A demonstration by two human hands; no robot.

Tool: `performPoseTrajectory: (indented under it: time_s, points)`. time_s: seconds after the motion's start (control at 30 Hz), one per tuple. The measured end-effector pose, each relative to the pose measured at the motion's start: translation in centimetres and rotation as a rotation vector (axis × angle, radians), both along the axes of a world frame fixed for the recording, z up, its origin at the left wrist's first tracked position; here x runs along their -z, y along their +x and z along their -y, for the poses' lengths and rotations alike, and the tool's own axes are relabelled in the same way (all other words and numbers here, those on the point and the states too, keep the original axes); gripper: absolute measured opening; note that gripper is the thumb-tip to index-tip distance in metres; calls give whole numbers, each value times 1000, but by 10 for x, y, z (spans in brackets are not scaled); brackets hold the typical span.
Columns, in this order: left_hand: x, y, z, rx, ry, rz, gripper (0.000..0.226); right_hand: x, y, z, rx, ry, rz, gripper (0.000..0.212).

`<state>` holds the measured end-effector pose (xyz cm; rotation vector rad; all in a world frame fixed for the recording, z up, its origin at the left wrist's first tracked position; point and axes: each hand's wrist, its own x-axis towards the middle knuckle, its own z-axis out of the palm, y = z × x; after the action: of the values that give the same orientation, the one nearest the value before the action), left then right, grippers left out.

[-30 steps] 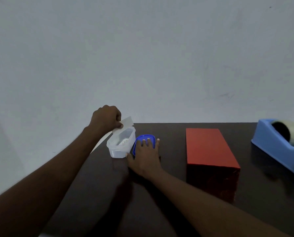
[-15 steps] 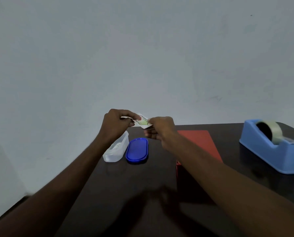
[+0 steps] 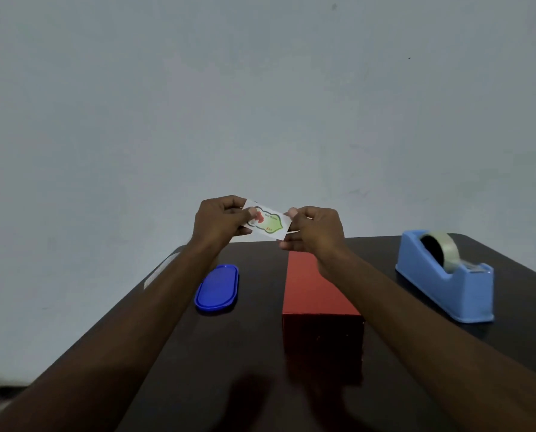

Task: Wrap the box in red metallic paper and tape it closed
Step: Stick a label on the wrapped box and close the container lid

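Holding a small white card (image 3: 267,222) up above the far edge of the worktop (image 3: 254,353), both hands raised and clear of the surface. Left hand (image 3: 219,222) pinches the card's left end between thumb and fingers; right hand (image 3: 315,230) pinches its right end the same way. Card is tilted, left end higher, printed with a green scalloped shape, a red patch and some text too small to read.

Red box (image 3: 315,288) lies flat on the dark worktop, roughly centre, long axis running from near edge to far edge. All visible faces are covered in red; top face lit, near end face in shadow. Right forearm crosses above its right side.

Blue oval lid (image 3: 217,288) lies flat just left of the box, apart from it. Light blue tape dispenser (image 3: 444,282) stands toward the right edge, well apart from the box, clear tape roll (image 3: 444,249) seated in it.

Pale strip at the far-left corner, mostly hidden by the left forearm; can't tell what it is.
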<state>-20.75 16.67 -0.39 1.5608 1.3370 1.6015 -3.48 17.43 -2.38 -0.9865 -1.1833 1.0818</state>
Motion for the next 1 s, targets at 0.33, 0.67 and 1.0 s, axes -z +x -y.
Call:
performPoseTrajectory:
  time_s: [0.33,0.67,1.0]
  points:
    - [6,32,-6,98,-11,70,8,-2,31,5,-155,-89,-228,25]
    - [12,38,-8,101,-36,54,19,-2,40,4,-177,-119,-297,29]
    - [6,38,-2,56,73,-237,22,1,47,-5,-91,-101,-202,20]
